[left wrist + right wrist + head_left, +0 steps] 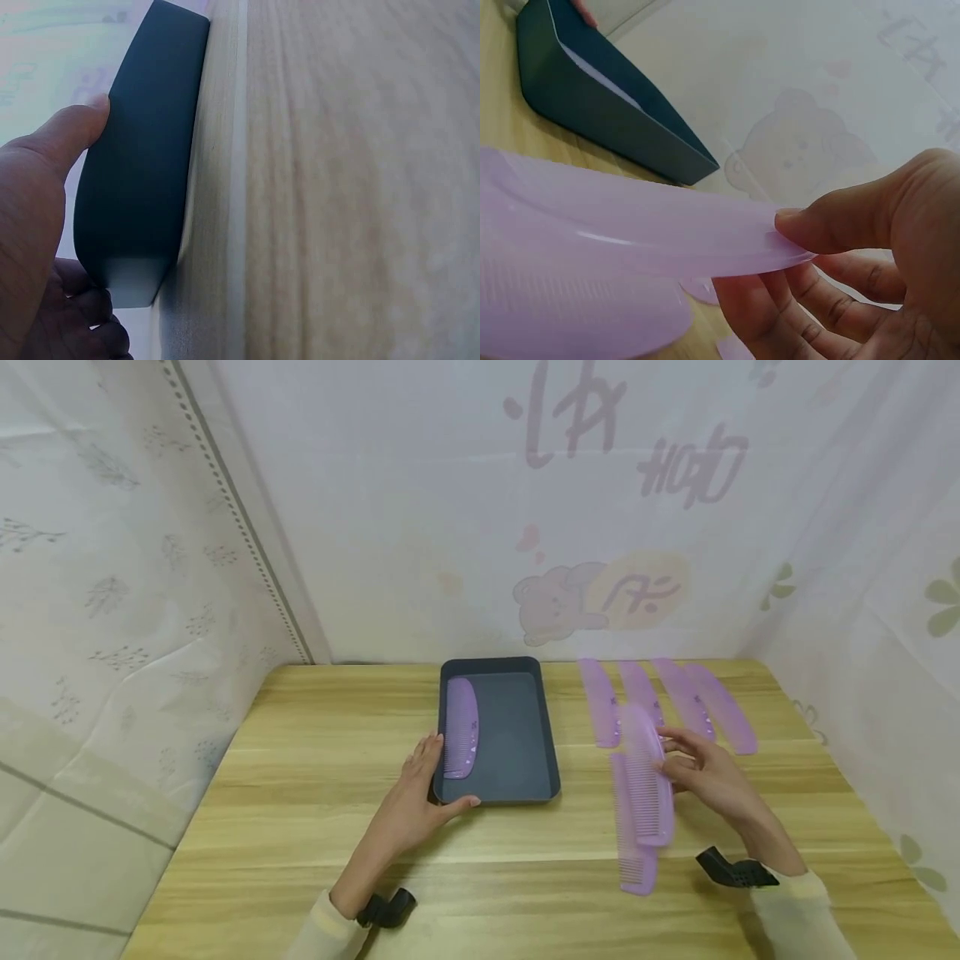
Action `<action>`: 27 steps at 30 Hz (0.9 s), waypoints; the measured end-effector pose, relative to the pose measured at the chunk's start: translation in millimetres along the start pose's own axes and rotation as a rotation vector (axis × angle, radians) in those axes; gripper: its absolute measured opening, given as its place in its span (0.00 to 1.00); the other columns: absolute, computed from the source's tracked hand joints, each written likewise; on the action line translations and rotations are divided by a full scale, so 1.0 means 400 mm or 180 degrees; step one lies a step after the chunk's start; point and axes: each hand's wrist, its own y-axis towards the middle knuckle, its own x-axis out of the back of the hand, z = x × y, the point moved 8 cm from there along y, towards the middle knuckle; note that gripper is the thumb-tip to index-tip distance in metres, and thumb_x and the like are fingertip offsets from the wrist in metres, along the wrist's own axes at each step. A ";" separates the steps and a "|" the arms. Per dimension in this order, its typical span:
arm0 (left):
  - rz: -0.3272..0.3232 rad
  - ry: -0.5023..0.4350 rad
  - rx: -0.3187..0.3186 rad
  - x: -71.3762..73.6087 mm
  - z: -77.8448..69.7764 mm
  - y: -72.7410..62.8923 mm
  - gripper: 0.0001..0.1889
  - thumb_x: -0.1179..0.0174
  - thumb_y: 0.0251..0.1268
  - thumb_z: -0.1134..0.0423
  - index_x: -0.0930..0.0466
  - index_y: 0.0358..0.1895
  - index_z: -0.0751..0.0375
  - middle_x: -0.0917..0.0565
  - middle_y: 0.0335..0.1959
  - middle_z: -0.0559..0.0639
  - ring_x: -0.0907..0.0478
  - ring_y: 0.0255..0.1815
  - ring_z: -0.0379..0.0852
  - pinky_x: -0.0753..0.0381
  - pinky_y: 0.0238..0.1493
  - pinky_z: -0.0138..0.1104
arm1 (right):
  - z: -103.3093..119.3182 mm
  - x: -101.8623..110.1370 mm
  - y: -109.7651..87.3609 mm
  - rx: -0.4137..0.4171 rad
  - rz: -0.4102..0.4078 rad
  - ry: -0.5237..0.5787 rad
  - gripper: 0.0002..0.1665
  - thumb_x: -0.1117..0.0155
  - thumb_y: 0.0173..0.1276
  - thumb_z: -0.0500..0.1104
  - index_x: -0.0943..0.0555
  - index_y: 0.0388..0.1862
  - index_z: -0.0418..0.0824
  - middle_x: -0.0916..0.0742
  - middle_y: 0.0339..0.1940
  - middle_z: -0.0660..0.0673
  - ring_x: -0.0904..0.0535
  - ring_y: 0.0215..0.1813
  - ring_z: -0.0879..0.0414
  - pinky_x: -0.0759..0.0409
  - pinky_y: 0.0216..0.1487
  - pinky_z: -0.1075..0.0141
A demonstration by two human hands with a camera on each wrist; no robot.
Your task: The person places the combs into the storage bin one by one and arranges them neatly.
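My right hand (708, 772) pinches a translucent purple comb (647, 785) by its spine, thumb on one face and fingers on the other. It is raised over the table and partly covers another purple comb (632, 827) beneath. A dark grey rectangular tray (513, 735) lies flat at the centre, with one purple comb (461, 727) inside along its left wall. My left hand (408, 793) rests against the tray's near left corner, its thumb on the near rim and its fingers along the left side. The left wrist view shows the thumb tip at the rim.
Several more purple combs (681, 697) lie in a slanted row at the back right of the wooden table (300, 818). Behind the table hangs a pale printed curtain (420, 510), and similar cloth covers both sides.
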 end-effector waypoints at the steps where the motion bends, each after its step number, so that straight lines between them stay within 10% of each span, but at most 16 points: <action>1: 0.0003 -0.0005 -0.0002 0.001 0.000 0.000 0.64 0.36 0.54 0.24 0.58 0.85 0.57 0.54 0.87 0.52 0.60 0.87 0.53 0.55 0.86 0.52 | 0.003 -0.004 0.005 0.0006 0.0009 0.0013 0.40 0.36 0.76 0.41 0.41 0.80 0.33 0.21 0.60 0.36 0.12 0.44 0.58 0.09 0.40 0.58; 7: 0.0008 0.0026 -0.0037 -0.001 0.000 0.000 0.65 0.37 0.55 0.24 0.59 0.84 0.58 0.55 0.87 0.53 0.61 0.87 0.53 0.57 0.87 0.52 | 0.018 -0.025 0.032 0.0170 0.0075 0.0144 0.38 0.38 0.77 0.39 0.41 0.79 0.30 0.18 0.54 0.48 0.11 0.43 0.57 0.08 0.39 0.57; 27: 0.0004 0.0026 -0.0052 -0.003 0.005 0.003 0.65 0.38 0.54 0.22 0.58 0.85 0.58 0.54 0.86 0.53 0.59 0.87 0.54 0.54 0.86 0.52 | 0.062 -0.090 0.113 0.0087 -0.0040 0.0222 0.36 0.33 0.73 0.42 0.34 0.76 0.38 0.19 0.59 0.33 0.12 0.45 0.56 0.08 0.42 0.56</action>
